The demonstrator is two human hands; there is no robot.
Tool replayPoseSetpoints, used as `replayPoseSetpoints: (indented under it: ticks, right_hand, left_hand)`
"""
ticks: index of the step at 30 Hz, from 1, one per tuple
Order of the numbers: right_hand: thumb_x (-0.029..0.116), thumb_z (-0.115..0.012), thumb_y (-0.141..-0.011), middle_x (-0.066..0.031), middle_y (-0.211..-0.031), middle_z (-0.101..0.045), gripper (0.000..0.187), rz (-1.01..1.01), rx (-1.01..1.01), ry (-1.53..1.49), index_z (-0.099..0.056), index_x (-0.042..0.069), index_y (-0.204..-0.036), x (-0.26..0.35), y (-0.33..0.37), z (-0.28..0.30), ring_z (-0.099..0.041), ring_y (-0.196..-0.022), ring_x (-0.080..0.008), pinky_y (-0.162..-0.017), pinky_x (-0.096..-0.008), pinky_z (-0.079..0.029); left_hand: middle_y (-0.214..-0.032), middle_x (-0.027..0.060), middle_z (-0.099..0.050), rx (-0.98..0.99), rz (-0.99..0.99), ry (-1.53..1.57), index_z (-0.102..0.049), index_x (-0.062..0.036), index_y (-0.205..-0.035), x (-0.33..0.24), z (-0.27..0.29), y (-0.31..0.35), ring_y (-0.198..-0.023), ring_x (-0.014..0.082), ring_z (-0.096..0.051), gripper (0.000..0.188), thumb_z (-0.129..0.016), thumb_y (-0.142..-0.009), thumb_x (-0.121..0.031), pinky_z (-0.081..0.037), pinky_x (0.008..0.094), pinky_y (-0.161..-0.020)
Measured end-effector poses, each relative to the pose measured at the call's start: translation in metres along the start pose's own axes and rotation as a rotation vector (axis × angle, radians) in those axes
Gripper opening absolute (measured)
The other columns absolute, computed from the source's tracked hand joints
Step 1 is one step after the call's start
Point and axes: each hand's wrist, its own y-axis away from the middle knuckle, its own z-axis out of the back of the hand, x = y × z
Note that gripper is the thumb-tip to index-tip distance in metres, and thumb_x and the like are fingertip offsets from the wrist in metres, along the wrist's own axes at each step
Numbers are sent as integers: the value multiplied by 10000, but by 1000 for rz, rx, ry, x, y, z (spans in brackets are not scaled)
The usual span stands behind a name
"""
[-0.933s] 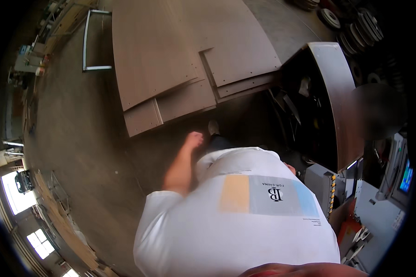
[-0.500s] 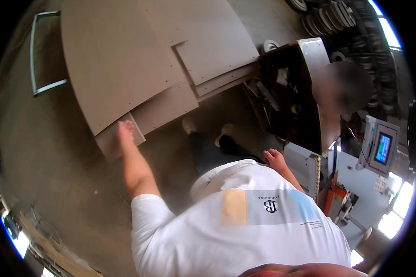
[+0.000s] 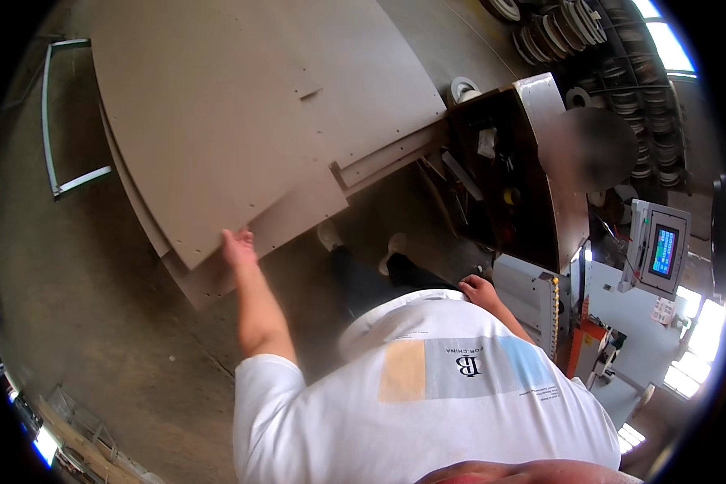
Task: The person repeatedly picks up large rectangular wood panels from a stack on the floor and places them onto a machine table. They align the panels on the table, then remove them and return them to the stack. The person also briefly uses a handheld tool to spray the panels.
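A stack of large brown boards (image 3: 242, 113) lies on the concrete floor ahead of me. My left hand (image 3: 238, 246) reaches forward with the arm straight. Its fingers rest on the near edge of the big top board, next to a smaller panel (image 3: 294, 214) that sticks out beneath. I cannot see whether the fingers hook under the edge. My right hand (image 3: 480, 290) hangs beside my hip, loosely curled and holding nothing. My white shirt fills the lower part of the view, with my light shoes (image 3: 395, 242) showing below the boards.
A dark open cabinet (image 3: 500, 161) with tools inside stands to my right. Beside it is a white machine with a small lit control screen (image 3: 663, 250). A person (image 3: 589, 149) stands behind the cabinet. A grey metal frame (image 3: 56, 121) lies at the left, and several coiled rolls (image 3: 573, 24) hang at the top right.
My left arm has stretched from my side out to the board stack and now touches the top board's edge. The view has swung nearer the boards. My right hand has come into view.
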Motion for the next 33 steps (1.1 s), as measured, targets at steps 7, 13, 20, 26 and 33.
replayPoseSetpoints:
  ticks: [7,13,20,26,33]
  right_hand:
    - [315,-652,-912,-106,-912,-729,321,88,71,7,-701,27,-1045,30,-20,-5,-689,-855,-234,-802,-350,-534]
    - [328,-659,-900,-133,-987,-727,348,60,95,-79,-702,26,-1068,13,-39,-10,-686,-928,-237,-852,-351,-527]
    - [290,-675,-907,-144,-1008,-717,322,-44,113,-256,-699,14,-1071,26,-29,3,-674,-932,-239,-853,-350,-526]
    - [311,-674,-893,-150,-1030,-721,356,58,106,-170,-704,18,-1093,0,-62,22,-680,-971,-264,-872,-357,-525]
    - [393,-632,-874,-164,-1100,-714,433,172,212,213,-712,56,-1135,32,-97,75,-677,-1035,-306,-903,-388,-524]
  left_hand:
    - [-831,145,-703,57,339,-80,-588,-50,-991,103,-57,128,-610,213,-627,392,-483,-1045,-424,-534,332,-594]
    - [-851,110,-676,-239,-165,-1020,-604,-18,-965,69,-30,190,-669,234,-635,310,-613,-982,-327,-530,395,-612]
    - [-1224,174,-628,-274,151,-982,-517,-6,-1290,44,31,123,-1123,338,-599,788,-450,-935,-707,-473,532,-936]
    - [-1477,167,-485,-7,454,-525,-382,-53,-1490,118,-63,146,-1297,375,-505,937,-311,-921,-795,-419,561,-1043]
    - [-1347,124,-592,-217,230,-606,-510,-30,-1383,145,-142,208,-1244,290,-565,811,-312,-983,-707,-497,459,-992]
